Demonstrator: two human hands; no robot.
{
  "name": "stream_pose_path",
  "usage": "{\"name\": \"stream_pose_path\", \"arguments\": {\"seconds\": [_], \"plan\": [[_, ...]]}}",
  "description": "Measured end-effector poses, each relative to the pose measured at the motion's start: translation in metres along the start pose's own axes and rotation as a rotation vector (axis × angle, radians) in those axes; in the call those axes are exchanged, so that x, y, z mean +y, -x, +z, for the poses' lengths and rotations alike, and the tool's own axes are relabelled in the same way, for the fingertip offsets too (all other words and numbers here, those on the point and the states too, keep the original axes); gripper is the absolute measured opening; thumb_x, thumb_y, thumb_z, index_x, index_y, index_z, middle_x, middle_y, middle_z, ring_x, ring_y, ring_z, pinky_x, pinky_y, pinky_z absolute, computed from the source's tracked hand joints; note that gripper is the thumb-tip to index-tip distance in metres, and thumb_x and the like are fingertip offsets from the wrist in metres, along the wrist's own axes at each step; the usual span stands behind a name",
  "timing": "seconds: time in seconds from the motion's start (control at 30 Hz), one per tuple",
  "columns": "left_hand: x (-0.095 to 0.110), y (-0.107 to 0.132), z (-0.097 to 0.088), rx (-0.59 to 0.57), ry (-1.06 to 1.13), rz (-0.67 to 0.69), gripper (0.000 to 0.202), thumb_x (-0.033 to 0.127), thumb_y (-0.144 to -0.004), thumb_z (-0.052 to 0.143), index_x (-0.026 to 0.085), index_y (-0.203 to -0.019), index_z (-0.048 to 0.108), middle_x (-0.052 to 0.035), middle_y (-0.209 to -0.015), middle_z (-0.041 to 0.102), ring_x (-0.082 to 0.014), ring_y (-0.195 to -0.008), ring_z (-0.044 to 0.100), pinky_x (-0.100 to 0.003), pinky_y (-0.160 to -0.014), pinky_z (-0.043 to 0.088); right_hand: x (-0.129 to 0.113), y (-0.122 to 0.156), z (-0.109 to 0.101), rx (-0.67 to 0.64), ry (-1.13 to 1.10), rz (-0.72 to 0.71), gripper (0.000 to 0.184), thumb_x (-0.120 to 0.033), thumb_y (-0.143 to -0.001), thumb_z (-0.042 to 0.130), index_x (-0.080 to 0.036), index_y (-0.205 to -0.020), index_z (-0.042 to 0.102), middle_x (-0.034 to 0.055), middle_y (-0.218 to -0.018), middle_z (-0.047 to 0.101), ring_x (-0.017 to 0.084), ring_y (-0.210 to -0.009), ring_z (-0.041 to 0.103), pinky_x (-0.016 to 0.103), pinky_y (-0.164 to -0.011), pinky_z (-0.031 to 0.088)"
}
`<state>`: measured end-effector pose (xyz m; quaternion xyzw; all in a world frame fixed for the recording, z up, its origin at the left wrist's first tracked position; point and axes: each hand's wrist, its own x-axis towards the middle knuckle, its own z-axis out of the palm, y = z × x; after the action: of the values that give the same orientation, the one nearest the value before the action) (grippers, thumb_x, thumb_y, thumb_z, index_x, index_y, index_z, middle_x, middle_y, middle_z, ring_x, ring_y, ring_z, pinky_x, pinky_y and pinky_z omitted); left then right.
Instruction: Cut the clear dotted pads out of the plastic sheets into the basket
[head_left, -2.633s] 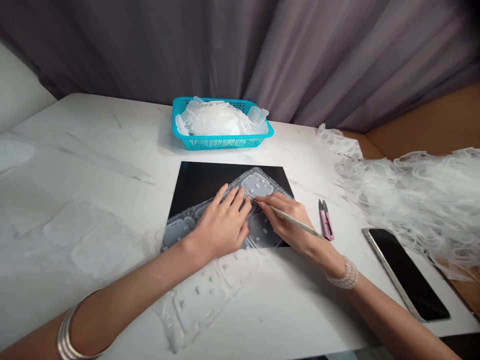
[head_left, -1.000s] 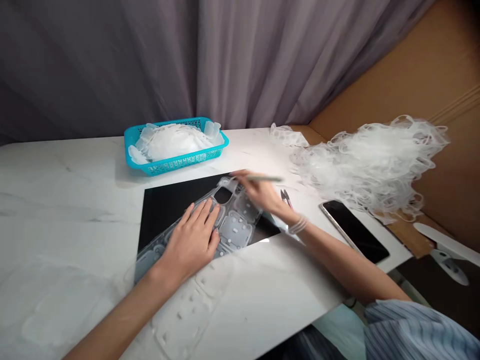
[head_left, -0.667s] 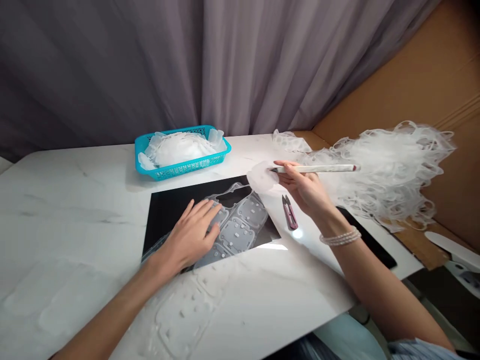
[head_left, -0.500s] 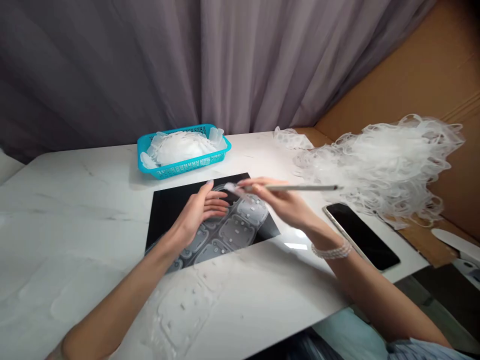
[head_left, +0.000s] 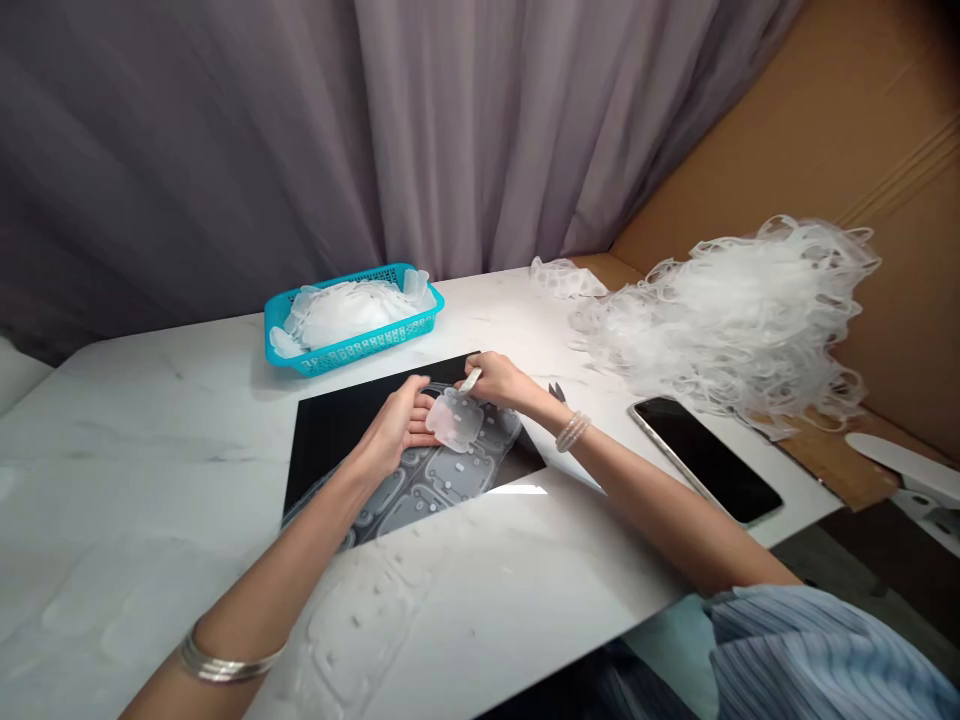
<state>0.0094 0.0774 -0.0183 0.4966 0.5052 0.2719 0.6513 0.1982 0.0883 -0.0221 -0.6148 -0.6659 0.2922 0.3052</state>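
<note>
My left hand (head_left: 399,422) pinches a small translucent silicone pad (head_left: 454,421) just above a long translucent sheet of moulded pads (head_left: 427,488). The sheet lies across a black mat (head_left: 330,432) and runs off toward the table's near edge. My right hand (head_left: 501,381) is closed round a thin white pen-like tool (head_left: 470,379), its tip close to the pad's upper edge. Both hands meet over the far end of the sheet.
A blue basket (head_left: 352,350) heaped with translucent pads stands behind the mat. A big pile of white trimmed scrap (head_left: 735,320) lies right, on cardboard (head_left: 840,180). A dark phone (head_left: 705,458) lies face up nearby, small snips (head_left: 558,392) behind my right wrist. White marble table (head_left: 135,450).
A pad came free of the sheet; my right hand lifted it toward the scrap pile, then came back. My left hand rose off the sheet and now holds the pad.
</note>
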Motion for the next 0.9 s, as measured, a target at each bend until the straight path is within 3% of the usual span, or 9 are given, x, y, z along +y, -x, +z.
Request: {"name": "stream_pose_path", "arguments": {"seconds": [0.07, 0.17, 0.37, 0.53, 0.63, 0.77, 0.9], "plan": [[0.002, -0.006, 0.001, -0.022, -0.075, 0.02, 0.043, 0.054, -0.078, 0.067, 0.012, -0.074, 0.07, -0.0107, -0.068, 0.072, -0.0197, -0.057, 0.068, -0.029, -0.056, 0.056, 0.0, 0.0, 0.003, -0.016, -0.045, -0.006, 0.018, -0.022, -0.068, 0.065, -0.021, -0.067, 0.047, -0.0054, -0.057, 0.051, 0.011, -0.057, 0.044, 0.024, -0.055, 0.031], [0.006, -0.011, 0.005, -0.054, -0.191, 0.086, 0.034, 0.042, -0.065, 0.083, 0.012, -0.078, 0.075, -0.0084, -0.066, 0.072, -0.0202, -0.058, 0.068, -0.026, -0.055, 0.052, -0.003, 0.004, 0.001, 0.013, -0.097, -0.03, 0.02, -0.028, -0.071, 0.062, -0.022, -0.07, 0.043, -0.0066, -0.06, 0.048, 0.011, -0.058, 0.042, 0.023, -0.055, 0.03], [0.011, -0.002, 0.008, 0.058, -0.369, 0.283, 0.018, 0.032, -0.07, 0.075, 0.015, -0.074, 0.078, -0.0045, -0.066, 0.073, -0.0231, -0.067, 0.069, -0.023, -0.055, 0.046, -0.015, 0.009, -0.005, 0.09, -0.092, -0.051, 0.029, -0.038, -0.076, 0.062, -0.021, -0.066, 0.04, -0.0065, -0.059, 0.044, 0.011, -0.06, 0.036, 0.025, -0.057, 0.027], [0.014, 0.007, 0.01, 0.126, -0.491, 0.38, 0.017, 0.029, -0.073, 0.069, 0.015, -0.07, 0.078, -0.0035, -0.058, 0.07, -0.0219, -0.063, 0.065, -0.023, -0.055, 0.043, -0.022, 0.013, -0.008, -0.054, -0.214, -0.021, 0.034, -0.044, -0.072, 0.066, -0.021, -0.067, 0.041, -0.0064, -0.06, 0.044, 0.01, -0.057, 0.038, 0.024, -0.055, 0.028], [0.014, 0.011, 0.015, 0.169, -0.547, 0.427, 0.022, 0.03, -0.076, 0.065, 0.013, -0.07, 0.078, -0.0031, -0.055, 0.067, -0.0202, -0.06, 0.062, -0.023, -0.056, 0.04, -0.027, 0.014, -0.006, -0.042, -0.238, -0.122, 0.03, -0.039, -0.073, 0.061, -0.023, -0.07, 0.036, -0.0056, -0.062, 0.048, 0.011, -0.059, 0.044, 0.023, -0.056, 0.032], [0.013, 0.021, 0.017, 0.263, -0.593, 0.508, 0.03, 0.033, -0.084, 0.059, 0.012, -0.076, 0.079, -0.0039, -0.062, 0.07, -0.02, -0.064, 0.062, -0.024, -0.059, 0.041, -0.021, 0.002, -0.002, 0.176, 0.006, -0.192, 0.022, -0.02, -0.073, 0.053, -0.022, -0.065, 0.033, -0.0034, -0.061, 0.045, 0.013, -0.061, 0.04, 0.026, -0.059, 0.029], [0.012, 0.032, 0.004, 0.474, -0.385, 0.555, 0.028, 0.037, -0.084, 0.062, 0.014, -0.085, 0.079, -0.004, -0.072, 0.074, -0.0229, -0.074, 0.068, -0.025, -0.065, 0.049, 0.003, -0.015, 0.0, 0.278, 0.091, -0.149, 0.02, -0.007, -0.068, 0.048, -0.023, -0.064, 0.035, -0.0007, -0.058, 0.043, 0.017, -0.062, 0.039, 0.031, -0.064, 0.028]]}}
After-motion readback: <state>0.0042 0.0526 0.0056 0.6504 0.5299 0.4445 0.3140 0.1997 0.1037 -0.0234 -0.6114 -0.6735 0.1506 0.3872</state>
